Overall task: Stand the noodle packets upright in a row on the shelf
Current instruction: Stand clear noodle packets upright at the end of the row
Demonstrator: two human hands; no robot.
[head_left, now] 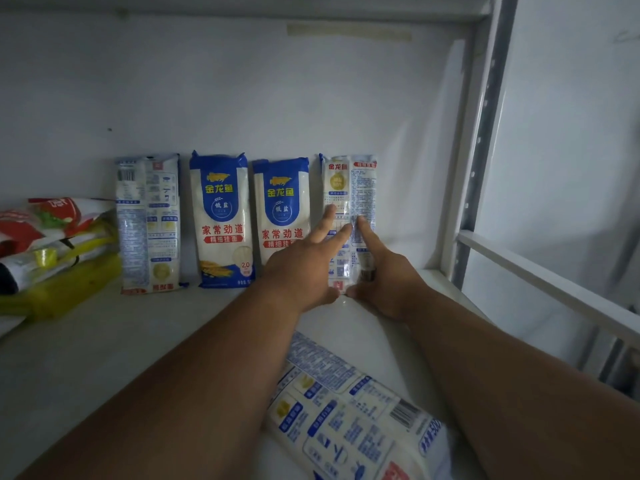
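Several blue-and-white noodle packets stand upright against the back wall of the white shelf (pixel 104 341). The rightmost packet (pixel 349 188) shows its printed back. My left hand (pixel 304 261) rests on its left edge with fingers spread, thumb at its base. My right hand (pixel 384 271) presses its right side, index finger pointing up along it, thumb at its foot. Left of it stand two front-facing packets (pixel 284 202) (pixel 221 216) and one back-facing packet (pixel 149 223). Another packet (pixel 349 410) lies flat near the front, between my forearms.
A pile of red, white and yellow bags (pixel 52 251) lies at the shelf's left end. A grey perforated upright post (pixel 481 133) and a white rail (pixel 540 271) bound the right side. An upper shelf edge runs along the top.
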